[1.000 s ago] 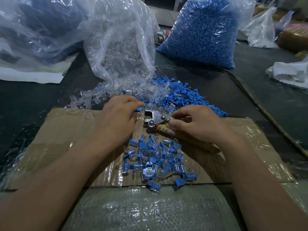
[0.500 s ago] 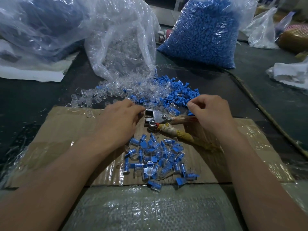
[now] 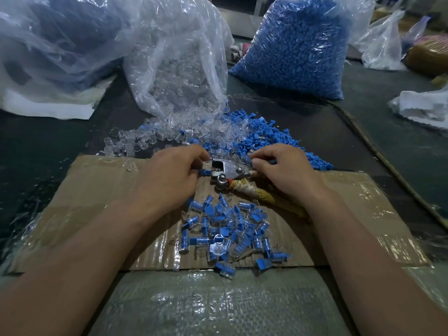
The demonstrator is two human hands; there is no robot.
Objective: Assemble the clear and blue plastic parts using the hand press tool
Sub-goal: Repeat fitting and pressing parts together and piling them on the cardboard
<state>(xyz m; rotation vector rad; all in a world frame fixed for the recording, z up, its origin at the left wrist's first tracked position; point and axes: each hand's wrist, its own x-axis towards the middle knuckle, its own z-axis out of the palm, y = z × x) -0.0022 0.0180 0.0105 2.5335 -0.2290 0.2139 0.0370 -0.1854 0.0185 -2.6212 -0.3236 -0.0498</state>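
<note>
- Head view: the hand press tool lies on the cardboard mid-frame. Its metal head points to 9 o'clock and its wrapped handle runs toward 4 o'clock.
- The left hand, at 9 o'clock of the tool, has curled fingers pinching a blue part right at the mouth of the head. I cannot tell whether the piece is seated.
- The right hand, at 3 o'clock of the tool, curls its fingers down at the edge of the loose blue parts. Whether they hold anything cannot be told.
- Loose clear parts spill at 12 o'clock from the clear-parts bag, and the blue-parts bag stands at 1 o'clock. Finished pieces are heaped at 6 o'clock, just beside the tool.
- The step in hand, as I judge it, is loading the press. Seat the part square in the head before any squeeze, since a tilted piece would likely jam or crack rather than snap home.
- The right hand should take the handle well back and press in one firm stroke, with the left fingertips out of the closing head.
- Drop each finished piece at 6 o'clock, apart from the loose stock at 12, so the piles do not mix.
</note>
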